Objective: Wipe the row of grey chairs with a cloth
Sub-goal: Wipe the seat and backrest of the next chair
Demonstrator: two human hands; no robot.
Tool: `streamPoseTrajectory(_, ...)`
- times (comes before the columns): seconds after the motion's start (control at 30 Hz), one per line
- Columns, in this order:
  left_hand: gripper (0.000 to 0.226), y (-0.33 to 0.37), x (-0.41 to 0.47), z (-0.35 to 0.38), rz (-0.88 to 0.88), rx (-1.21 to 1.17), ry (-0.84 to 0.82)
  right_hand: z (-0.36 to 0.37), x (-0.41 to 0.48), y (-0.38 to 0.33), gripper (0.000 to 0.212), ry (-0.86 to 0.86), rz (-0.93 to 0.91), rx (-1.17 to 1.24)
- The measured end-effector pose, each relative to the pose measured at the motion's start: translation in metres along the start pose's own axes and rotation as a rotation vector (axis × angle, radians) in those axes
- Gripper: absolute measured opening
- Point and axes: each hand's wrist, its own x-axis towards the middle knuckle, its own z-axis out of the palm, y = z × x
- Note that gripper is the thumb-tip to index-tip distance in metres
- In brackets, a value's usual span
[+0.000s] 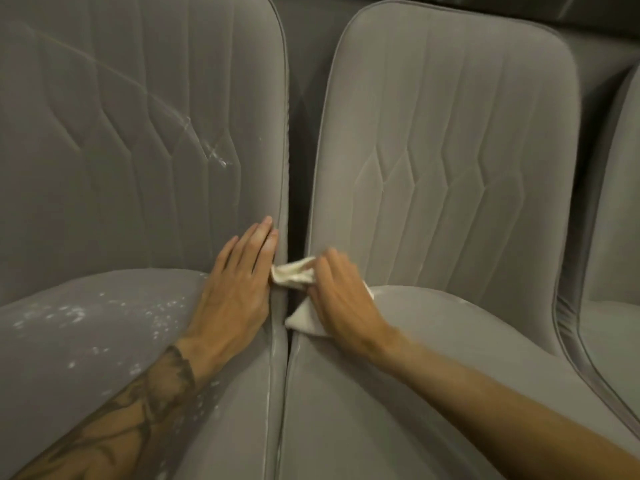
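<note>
Here, my right hand (341,296) grips the crumpled cream cloth (304,318) at the left edge of the right grey velvet chair (450,168). My left hand (239,282), fingers straight, presses the speckled left chair (104,133) just across the gap.

White specks (69,313), pale streaks (214,154), dark band (519,5) at top.

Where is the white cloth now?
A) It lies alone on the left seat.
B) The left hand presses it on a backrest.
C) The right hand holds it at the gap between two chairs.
C: the right hand grips the cloth between the left chair and the right chair; the left hand lies flat, holding nothing.
</note>
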Motion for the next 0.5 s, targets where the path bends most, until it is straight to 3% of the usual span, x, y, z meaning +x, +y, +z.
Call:
streamPoseTrajectory(0.2, 0.078, 0.009, -0.014, -0.003, -0.018, -0.017, -0.055, 0.001, -0.046, -0.028, 0.024, -0.253, 0.066, 0.157)
streamPoseTrajectory(0.3, 0.073, 0.017, -0.020, -0.003, -0.014, -0.034, -0.074, 0.001, -0.077, -0.046, 0.025, -0.333, -0.023, 0.208)
streamPoseTrajectory(0.4, 0.070, 0.021, -0.025, -0.004, 0.000, -0.033, -0.095, -0.003, -0.073, -0.033, 0.027, -0.335, -0.062, 0.092)
streamPoseTrajectory(0.5, 0.068, 0.019, -0.032, -0.005, 0.009, -0.033, -0.110, -0.004, -0.050, -0.010, 0.021, -0.335, 0.112, -0.039)
